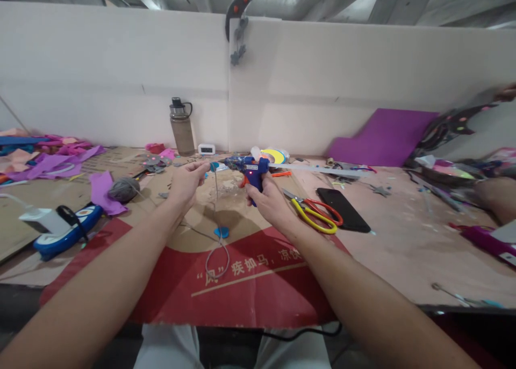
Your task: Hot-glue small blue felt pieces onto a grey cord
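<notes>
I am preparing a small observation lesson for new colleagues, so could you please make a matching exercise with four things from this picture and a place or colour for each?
Things:
1. glue gun
2. scissors
3. yarn ball
4. bottle

Places or colours:
A. standing in front of the white panel
B. partly yellow, partly orange-red
C. held in the right hand
D. grey, next to a purple piece

Right pairs: 1-C, 2-B, 3-D, 4-A
</notes>
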Motion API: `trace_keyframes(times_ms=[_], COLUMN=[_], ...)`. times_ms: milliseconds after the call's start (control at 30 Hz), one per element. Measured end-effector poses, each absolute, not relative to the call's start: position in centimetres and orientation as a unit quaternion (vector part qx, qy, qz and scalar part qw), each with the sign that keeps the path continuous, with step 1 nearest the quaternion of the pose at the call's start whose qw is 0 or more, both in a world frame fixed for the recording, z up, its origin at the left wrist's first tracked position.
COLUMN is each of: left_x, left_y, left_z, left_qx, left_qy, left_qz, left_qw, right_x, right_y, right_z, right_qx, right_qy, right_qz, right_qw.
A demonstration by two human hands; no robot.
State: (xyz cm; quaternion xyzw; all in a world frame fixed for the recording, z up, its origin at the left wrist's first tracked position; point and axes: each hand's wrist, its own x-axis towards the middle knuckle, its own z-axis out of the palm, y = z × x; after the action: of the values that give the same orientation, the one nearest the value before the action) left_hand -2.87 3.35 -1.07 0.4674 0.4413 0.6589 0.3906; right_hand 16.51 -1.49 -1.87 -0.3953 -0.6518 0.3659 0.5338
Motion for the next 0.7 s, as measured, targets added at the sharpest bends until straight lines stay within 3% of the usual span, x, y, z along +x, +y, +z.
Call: trace_keyframes(times_ms=[267,700], left_x=[-3.01,-2.72], left_y=[3.81,3.68], left_z=[-1.46,-1.46], left_qx=[0.467,0.493], left_qy=[0.430,0.420], left_qz=[0.662,0.657], left_qw=[0.398,0.385], right_x=[17.05,16.93], right_y=[-1.03,-1.43], right_z=[-2.56,-2.05], right_qx=[-0.439,-0.419], right_qy=[-0.705,-0.731], right_qz=[0.238,0.198], right_qw=[0.504,0.500])
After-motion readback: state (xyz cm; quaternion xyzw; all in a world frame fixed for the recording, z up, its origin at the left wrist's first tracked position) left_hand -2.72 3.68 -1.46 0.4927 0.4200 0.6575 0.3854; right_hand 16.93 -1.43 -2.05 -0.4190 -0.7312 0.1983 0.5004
